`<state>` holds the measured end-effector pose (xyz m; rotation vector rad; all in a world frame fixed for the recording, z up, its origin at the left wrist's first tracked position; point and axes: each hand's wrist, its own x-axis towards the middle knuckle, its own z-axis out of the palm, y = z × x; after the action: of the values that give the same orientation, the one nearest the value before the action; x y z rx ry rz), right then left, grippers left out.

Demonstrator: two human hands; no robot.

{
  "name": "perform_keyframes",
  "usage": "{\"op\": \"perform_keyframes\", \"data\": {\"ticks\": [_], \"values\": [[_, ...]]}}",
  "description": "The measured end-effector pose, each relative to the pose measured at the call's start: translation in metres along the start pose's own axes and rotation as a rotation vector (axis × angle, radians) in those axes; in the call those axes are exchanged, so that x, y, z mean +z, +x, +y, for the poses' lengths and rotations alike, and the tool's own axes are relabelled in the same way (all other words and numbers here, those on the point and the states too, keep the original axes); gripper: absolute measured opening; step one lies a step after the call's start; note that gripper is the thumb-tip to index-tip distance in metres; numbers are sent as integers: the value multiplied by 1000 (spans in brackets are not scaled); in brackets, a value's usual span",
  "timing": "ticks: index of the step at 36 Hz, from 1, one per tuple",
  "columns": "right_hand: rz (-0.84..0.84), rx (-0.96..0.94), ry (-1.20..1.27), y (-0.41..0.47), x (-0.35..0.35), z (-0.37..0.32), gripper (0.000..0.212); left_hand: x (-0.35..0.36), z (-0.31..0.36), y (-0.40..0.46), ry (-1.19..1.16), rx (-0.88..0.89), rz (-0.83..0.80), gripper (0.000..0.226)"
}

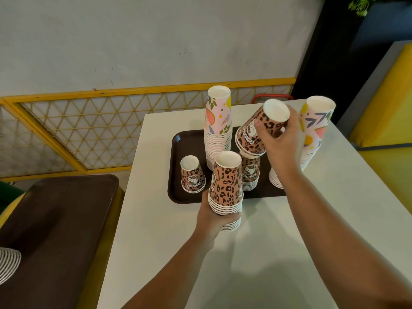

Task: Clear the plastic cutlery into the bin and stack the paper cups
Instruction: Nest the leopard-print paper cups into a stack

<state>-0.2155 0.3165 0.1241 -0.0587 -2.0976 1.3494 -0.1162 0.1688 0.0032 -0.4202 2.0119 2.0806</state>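
White table (278, 241) bears a brown tray (178, 152) beside a grey wall (133, 41).

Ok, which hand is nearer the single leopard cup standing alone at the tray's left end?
Left. The left hand grips a leopard stack just right of that single cup; the right hand holds a tilted cup farther right, beyond the stacks.

Both forearms are bare, the left hand (211, 216) and right hand (282, 142) ungloved.
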Motion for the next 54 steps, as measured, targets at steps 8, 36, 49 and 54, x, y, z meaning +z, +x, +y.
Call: {"op": "perform_keyframes", "data": {"ticks": [8,36,49,54], "values": [[-133,19,-101,-18,9,28,62,-2,-1,2,-2,-6,7,104],[-625,9,-90,-65,0,-14,64,2,7,-1,25,40,-2,101],[-483,8,24,-53,-4,-26,59,1,3,1,31,59,4,101],[-329,61,157,-31,-12,-37,51,0,2,1,19,18,34,95]]}}
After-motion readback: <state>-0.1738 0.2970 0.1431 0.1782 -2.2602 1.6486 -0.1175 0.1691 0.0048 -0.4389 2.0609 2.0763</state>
